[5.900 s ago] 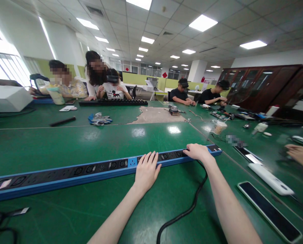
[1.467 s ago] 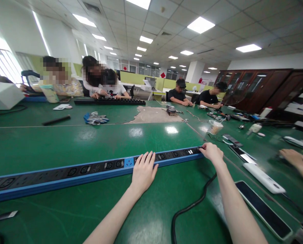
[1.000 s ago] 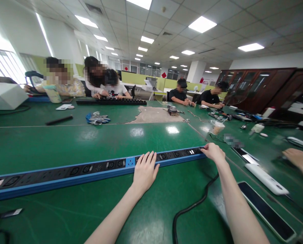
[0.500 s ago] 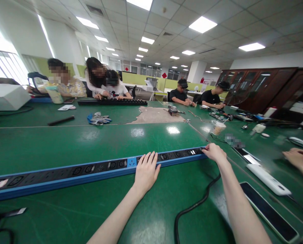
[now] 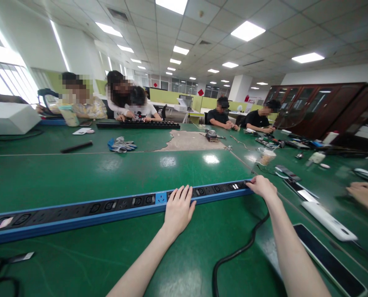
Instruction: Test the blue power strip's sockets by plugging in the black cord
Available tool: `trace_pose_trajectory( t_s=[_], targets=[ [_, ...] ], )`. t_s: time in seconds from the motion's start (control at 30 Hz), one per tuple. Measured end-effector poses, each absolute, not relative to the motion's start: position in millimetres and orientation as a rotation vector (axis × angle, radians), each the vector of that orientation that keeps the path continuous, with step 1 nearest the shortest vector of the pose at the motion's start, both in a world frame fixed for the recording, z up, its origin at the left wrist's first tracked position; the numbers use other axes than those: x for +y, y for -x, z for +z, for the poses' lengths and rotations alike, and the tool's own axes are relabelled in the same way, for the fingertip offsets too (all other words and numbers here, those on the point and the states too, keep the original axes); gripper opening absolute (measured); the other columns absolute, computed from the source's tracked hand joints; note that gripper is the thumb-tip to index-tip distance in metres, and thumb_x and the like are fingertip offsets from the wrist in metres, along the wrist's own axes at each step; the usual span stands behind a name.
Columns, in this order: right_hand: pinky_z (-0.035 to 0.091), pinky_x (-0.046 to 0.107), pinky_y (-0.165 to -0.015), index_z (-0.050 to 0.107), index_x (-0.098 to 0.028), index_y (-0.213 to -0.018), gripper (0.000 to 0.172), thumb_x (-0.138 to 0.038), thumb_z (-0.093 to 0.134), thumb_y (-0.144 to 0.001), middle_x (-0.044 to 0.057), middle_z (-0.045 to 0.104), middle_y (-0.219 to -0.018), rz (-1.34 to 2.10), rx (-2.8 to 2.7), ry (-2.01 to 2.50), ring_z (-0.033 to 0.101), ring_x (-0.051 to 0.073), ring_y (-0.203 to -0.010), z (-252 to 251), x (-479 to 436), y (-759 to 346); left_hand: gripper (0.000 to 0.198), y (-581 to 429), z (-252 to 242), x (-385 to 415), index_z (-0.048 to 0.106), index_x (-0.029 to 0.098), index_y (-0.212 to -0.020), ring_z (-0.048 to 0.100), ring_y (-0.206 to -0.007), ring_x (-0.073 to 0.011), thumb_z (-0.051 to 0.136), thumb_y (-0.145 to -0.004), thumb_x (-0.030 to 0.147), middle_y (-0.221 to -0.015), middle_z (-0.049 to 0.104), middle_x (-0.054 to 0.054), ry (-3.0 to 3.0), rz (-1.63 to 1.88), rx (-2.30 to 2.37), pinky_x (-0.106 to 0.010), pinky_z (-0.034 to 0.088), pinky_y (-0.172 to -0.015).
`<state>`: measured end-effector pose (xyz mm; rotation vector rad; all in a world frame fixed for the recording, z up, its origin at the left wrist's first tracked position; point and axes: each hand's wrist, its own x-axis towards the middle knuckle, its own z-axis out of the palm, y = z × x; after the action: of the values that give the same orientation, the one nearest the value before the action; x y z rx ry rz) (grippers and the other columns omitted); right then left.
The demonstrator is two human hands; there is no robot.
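Note:
A long blue power strip with black sockets and one blue socket lies slantwise across the green table. My left hand rests flat over it just right of the blue socket, fingers stretched out and covering part of the socket row. At the strip's far right end, my right hand has its fingers closed on the end piece; the fingertips partly hide what they grip. A thick black cable curves over the table from beneath my right wrist towards the near edge.
A phone and a white power strip lie right of my right arm. Another person's hands are at the right edge. Gloves, a black bar and a plastic cup lie farther back. Several people sit or lean around the table.
The view has shifted very slightly. Both hands stay at the same places on the power strip.

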<state>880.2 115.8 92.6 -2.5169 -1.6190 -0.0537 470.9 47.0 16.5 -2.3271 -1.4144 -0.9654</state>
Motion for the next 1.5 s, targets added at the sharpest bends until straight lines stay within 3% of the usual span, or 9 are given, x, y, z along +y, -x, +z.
trace_pose_trajectory(
  t_s=[0.63, 0.83, 1.1, 1.33, 1.5],
  targets=[
    [0.053, 0.042, -0.082, 0.076, -0.025, -0.099, 0.038, -0.058, 0.061, -0.087, 0.014, 0.074, -0.106, -0.003, -1.689, 2.544, 0.071, 0.031, -0.097, 98, 108, -882, 0.053, -471, 18, 45, 0.050, 0.021, -0.152, 0.051, -0.140, -0.0296, 0.047, -0.102, 0.037, -0.151, 0.056, -0.011, 2.323, -0.964, -1.412, -0.049, 0.036, -0.121],
    [0.053, 0.042, -0.085, 0.073, -0.026, -0.109, 0.041, -0.059, 0.061, -0.088, 0.014, 0.074, -0.109, -0.093, -1.652, 2.517, 0.070, 0.031, -0.102, 95, 108, -875, 0.054, -471, 18, 46, 0.049, 0.021, -0.153, 0.051, -0.139, -0.0300, 0.047, -0.101, 0.036, -0.151, 0.056, -0.011, 2.325, -0.986, -1.403, -0.050, 0.036, -0.120],
    [0.052, 0.038, -0.083, 0.073, -0.022, -0.103, 0.040, -0.057, 0.057, -0.092, 0.015, 0.074, -0.107, -0.175, -1.657, 2.511, 0.070, 0.031, -0.102, 91, 112, -871, 0.053, -471, 18, 46, 0.051, 0.021, -0.152, 0.050, -0.140, -0.0295, 0.047, -0.102, 0.037, -0.151, 0.056, -0.011, 2.327, -0.949, -1.422, -0.049, 0.036, -0.121],
    [0.049, 0.033, -0.075, 0.070, -0.020, -0.100, 0.044, -0.061, 0.056, -0.091, 0.012, 0.075, -0.092, -0.176, -1.528, 2.322, 0.070, 0.028, -0.089, 116, 103, -900, 0.053, -472, 18, 47, 0.050, 0.022, -0.152, 0.052, -0.139, -0.0301, 0.048, -0.101, 0.036, -0.151, 0.057, -0.011, 2.326, -0.975, -1.392, -0.050, 0.037, -0.120],
    [0.051, 0.035, -0.080, 0.072, -0.017, -0.104, 0.037, -0.050, 0.063, -0.092, 0.014, 0.076, -0.086, -0.081, -1.435, 2.200, 0.071, 0.028, -0.086, 129, 85, -915, 0.052, -473, 18, 46, 0.050, 0.021, -0.152, 0.049, -0.142, -0.0304, 0.047, -0.102, 0.035, -0.154, 0.053, -0.011, 2.327, -0.944, -1.406, -0.050, 0.036, -0.121]
  ],
)
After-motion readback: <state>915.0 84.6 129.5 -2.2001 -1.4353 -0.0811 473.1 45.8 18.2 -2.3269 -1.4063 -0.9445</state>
